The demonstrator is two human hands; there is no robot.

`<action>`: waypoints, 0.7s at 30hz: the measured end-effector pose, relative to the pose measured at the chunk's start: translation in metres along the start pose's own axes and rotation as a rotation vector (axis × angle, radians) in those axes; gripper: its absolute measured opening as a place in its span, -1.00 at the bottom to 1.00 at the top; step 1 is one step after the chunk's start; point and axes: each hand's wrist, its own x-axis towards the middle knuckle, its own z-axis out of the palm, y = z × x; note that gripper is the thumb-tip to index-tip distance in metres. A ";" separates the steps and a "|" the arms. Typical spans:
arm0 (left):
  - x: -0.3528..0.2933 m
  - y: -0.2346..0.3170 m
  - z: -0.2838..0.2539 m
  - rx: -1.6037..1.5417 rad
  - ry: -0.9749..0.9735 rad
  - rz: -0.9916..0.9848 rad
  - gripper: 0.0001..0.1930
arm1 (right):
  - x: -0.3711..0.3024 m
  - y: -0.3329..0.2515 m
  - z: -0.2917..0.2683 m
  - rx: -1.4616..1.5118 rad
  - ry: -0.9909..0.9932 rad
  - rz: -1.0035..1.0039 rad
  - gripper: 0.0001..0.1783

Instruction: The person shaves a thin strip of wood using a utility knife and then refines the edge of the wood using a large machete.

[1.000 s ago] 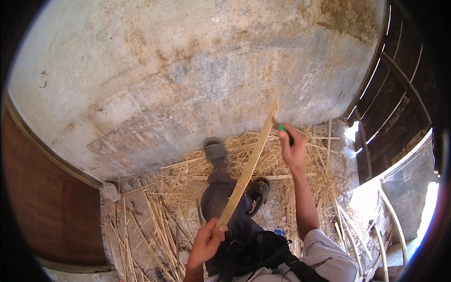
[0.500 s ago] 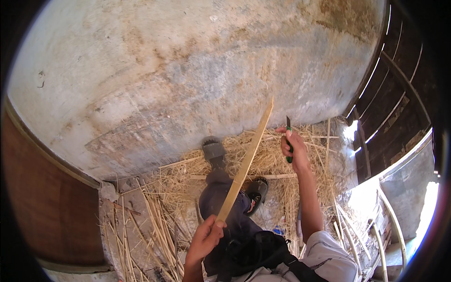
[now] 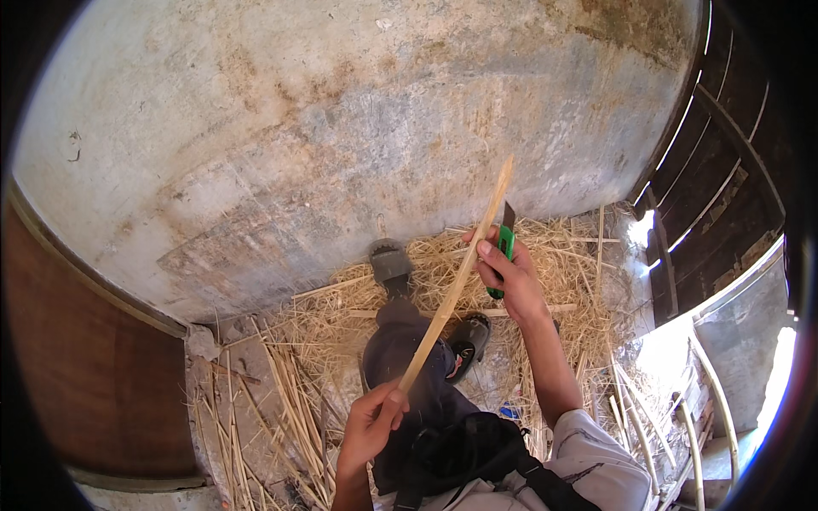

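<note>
A long, flat bamboo strip [image 3: 449, 305] slants up and away over my legs, its far end tapered to a point. My left hand [image 3: 368, 423] is closed around its near end, thumb on top. In my right hand [image 3: 521, 283] is a green utility knife [image 3: 505, 245], its dark blade out and pointing up, away from me. That hand's thumb and index finger also reach the strip's upper part, so blade and tapered end stand side by side. Whether the blade touches the strip I cannot tell.
Pale shavings [image 3: 550, 255] litter the ground along a stained wall [image 3: 341, 153]. Long thin sticks [image 3: 285, 400] lie at the lower left, and curved poles [image 3: 690, 443] stand at the lower right. A brown panel [image 3: 94, 358] is at the left, dark slatted boards [image 3: 724, 170] at the right.
My right hand has moved left with the utility knife, from beside the bamboo strip until its fingers meet it. The strip's far end has shifted slightly up and right.
</note>
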 end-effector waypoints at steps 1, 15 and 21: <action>0.001 -0.002 -0.001 0.016 0.011 0.032 -0.65 | -0.003 -0.005 0.001 -0.031 -0.012 0.020 -0.64; 0.009 0.007 0.002 0.162 0.101 0.192 -0.61 | -0.010 -0.016 0.018 -0.200 -0.058 -0.125 -0.54; 0.019 0.011 0.005 0.140 0.194 0.171 -0.60 | -0.046 0.020 0.011 -0.724 -0.052 -0.352 -0.64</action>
